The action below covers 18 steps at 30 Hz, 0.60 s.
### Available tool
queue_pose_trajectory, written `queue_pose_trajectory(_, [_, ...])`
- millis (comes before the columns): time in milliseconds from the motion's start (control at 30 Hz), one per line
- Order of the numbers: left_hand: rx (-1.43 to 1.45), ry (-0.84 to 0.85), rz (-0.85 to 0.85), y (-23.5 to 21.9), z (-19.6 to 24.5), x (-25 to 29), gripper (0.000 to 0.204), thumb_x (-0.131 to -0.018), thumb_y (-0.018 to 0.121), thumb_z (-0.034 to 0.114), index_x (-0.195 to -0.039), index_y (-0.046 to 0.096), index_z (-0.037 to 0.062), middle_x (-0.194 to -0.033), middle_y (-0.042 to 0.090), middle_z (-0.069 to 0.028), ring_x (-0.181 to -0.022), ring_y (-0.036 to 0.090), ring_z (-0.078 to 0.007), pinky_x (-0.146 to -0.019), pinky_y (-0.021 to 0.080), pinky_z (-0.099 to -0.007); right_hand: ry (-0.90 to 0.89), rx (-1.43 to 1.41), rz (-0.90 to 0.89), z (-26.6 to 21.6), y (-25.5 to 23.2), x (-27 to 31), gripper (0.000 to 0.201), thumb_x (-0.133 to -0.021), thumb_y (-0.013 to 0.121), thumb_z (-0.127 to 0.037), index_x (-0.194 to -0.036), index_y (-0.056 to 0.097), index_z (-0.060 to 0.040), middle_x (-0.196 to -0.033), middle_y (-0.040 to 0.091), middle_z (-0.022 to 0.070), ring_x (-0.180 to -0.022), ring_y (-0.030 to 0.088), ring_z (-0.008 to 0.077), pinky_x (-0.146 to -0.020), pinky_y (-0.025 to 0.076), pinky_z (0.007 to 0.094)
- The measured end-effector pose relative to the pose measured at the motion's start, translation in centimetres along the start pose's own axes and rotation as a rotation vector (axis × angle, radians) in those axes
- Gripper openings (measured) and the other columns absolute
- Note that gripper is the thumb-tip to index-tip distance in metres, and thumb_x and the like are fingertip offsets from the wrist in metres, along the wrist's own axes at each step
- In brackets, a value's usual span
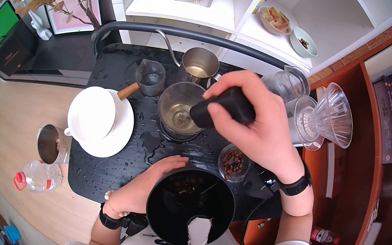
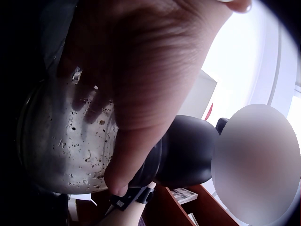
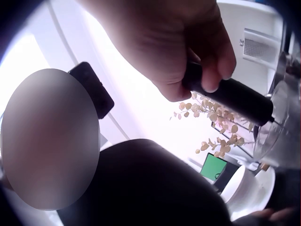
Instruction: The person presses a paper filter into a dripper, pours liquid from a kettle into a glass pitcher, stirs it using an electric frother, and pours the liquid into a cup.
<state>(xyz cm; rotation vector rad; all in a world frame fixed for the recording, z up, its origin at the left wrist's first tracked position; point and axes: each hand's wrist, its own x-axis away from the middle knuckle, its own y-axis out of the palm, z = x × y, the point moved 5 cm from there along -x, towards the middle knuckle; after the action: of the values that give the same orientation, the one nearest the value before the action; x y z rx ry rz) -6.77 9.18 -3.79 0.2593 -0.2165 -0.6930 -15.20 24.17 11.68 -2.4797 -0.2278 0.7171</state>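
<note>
My right hand point(image 1: 259, 121) grips a black handheld frother point(image 1: 225, 107), tilted down over a glass cup point(image 1: 184, 88). In the right wrist view, the thin metal rod of the frother point(image 3: 235, 99) points into the glass. A little liquid shows at the bottom of the cup. My left hand point(image 1: 150, 179) is wrapped round the glass jar point(image 2: 70, 141) of a coffee grinder point(image 1: 157, 202), thumb on the near side, fingers visible through the glass. Brown specks cling inside the jar. A few beans lie in the grinder's wide black top, which hides part of this hand.
A steel gooseneck kettle point(image 1: 199, 63) and small glass pitcher point(image 1: 150, 78) stand behind the cup. White cup point(image 1: 91, 110) and saucer point(image 1: 121, 137) are left; a bowl of coffee beans point(image 1: 233, 164) lies right. A clear dripper point(image 1: 332, 116) stands at the right edge. Water drops dot the black table point(image 1: 98, 179).
</note>
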Motion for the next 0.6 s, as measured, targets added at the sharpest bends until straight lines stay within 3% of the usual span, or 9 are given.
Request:
queue_pose_trajectory(33, [0.000, 0.000, 0.000, -0.1, -0.1, 0.0, 0.084, -0.059, 0.077, 0.036, -0.125, 0.038, 0.0012, -0.131, 0.034, -0.0182, -0.126, 0.028, -0.0325, -0.103, 0.026, -0.0387, 0.098, -0.064, -0.015, 0.3, 0.1, 0.0, 0.022, -0.074, 0.062, -0.008, -0.091, 0.049, -0.0057, -0.074, 0.054, 0.0096, -0.061, 0.056, 0.0243, -0.057, 0.045, 0.0283])
queue_pose_trajectory(200, [-0.058, 0.022, -0.039, -0.1, 0.1, 0.0, 0.084, -0.060, 0.077, 0.035, -0.125, 0.038, 0.0013, -0.131, 0.034, -0.0181, -0.127, 0.027, -0.0329, -0.103, 0.025, -0.0395, -0.036, 0.016, -0.072, 0.4, 0.0, 0.0, 0.022, -0.074, 0.063, -0.008, -0.091, 0.049, -0.0062, -0.075, 0.054, 0.0101, -0.063, 0.056, 0.0253, -0.058, 0.045, 0.0285])
queue_pose_trajectory(267, [-0.092, 0.029, -0.055, -0.2, 0.1, 0.0, 0.084, -0.060, 0.077, 0.035, -0.126, 0.037, 0.0013, -0.131, 0.034, -0.0181, -0.127, 0.027, -0.0329, -0.103, 0.025, -0.0395, -0.039, 0.104, -0.022, -0.1, -0.4, 0.1, 0.021, -0.074, 0.060, -0.001, -0.093, 0.051, -0.0044, -0.084, 0.063, 0.0065, -0.076, 0.061, 0.0132, -0.069, 0.047, 0.0253])
queue_pose_trajectory(367, [-0.085, 0.012, -0.054, 0.0, 0.0, 0.0, 0.084, -0.059, 0.077, 0.034, -0.126, 0.037, 0.0012, -0.131, 0.034, -0.0181, -0.127, 0.027, -0.0328, -0.103, 0.026, -0.0391, -0.029, 0.086, -0.021, 0.2, -0.2, 0.1, 0.021, -0.074, 0.060, -0.001, -0.093, 0.051, -0.0039, -0.082, 0.063, 0.0068, -0.077, 0.061, 0.0132, -0.071, 0.047, 0.0254])
queue_pose_trajectory(400, [-0.042, -0.008, -0.035, -0.1, 0.0, 0.0, 0.084, -0.059, 0.077, 0.034, -0.126, 0.037, 0.0012, -0.131, 0.034, -0.0181, -0.127, 0.028, -0.0326, -0.103, 0.026, -0.0388, -0.130, 0.012, 0.114, 0.5, -0.2, 0.1, 0.021, -0.074, 0.063, -0.008, -0.090, 0.050, -0.0059, -0.075, 0.055, 0.0096, -0.064, 0.057, 0.0240, -0.059, 0.045, 0.0282])
queue_pose_trajectory(433, [-0.040, -0.007, -0.033, -0.2, 0.2, 0.0, 0.084, -0.059, 0.077, 0.034, -0.126, 0.037, 0.0012, -0.131, 0.034, -0.0181, -0.127, 0.028, -0.0326, -0.103, 0.026, -0.0388, -0.131, 0.012, 0.111, 0.6, -0.3, 0.0, 0.021, -0.074, 0.063, -0.008, -0.090, 0.050, -0.0059, -0.075, 0.055, 0.0096, -0.064, 0.057, 0.0240, -0.059, 0.045, 0.0282])
queue_pose_trajectory(500, [-0.305, 0.020, -0.163, -0.1, 0.8, -0.1, 0.068, -0.085, 0.054, 0.033, -0.133, 0.021, -0.0033, -0.136, 0.026, -0.0124, -0.119, 0.039, -0.0196, -0.096, 0.039, -0.0314, -0.029, -0.012, -0.057, 1.1, 0.2, -0.1, 0.020, -0.075, 0.062, -0.007, -0.091, 0.050, -0.0059, -0.075, 0.056, 0.0090, -0.064, 0.058, 0.0223, -0.059, 0.045, 0.0268])
queue_pose_trajectory(533, [-0.306, 0.019, -0.165, -0.2, 0.8, -0.1, 0.068, -0.085, 0.054, 0.033, -0.133, 0.021, -0.0033, -0.136, 0.026, -0.0124, -0.119, 0.039, -0.0196, -0.096, 0.039, -0.0314, 0.076, -0.081, -0.060, 1.1, 0.1, -0.1, 0.020, -0.075, 0.062, -0.007, -0.091, 0.050, -0.0060, -0.074, 0.056, 0.0083, -0.063, 0.058, 0.0211, -0.059, 0.045, 0.0259])
queue_pose_trajectory(600, [-0.329, 0.010, -0.181, -0.3, 0.5, -0.1, 0.071, -0.084, 0.055, 0.034, -0.134, 0.019, -0.0027, -0.134, 0.029, -0.0126, -0.118, 0.041, -0.0190, -0.096, 0.039, -0.0308, 0.002, -0.027, 0.107, 1.3, -0.4, 0.1, 0.020, -0.075, 0.062, -0.007, -0.091, 0.050, -0.0062, -0.074, 0.056, 0.0082, -0.062, 0.058, 0.0204, -0.059, 0.045, 0.0261])
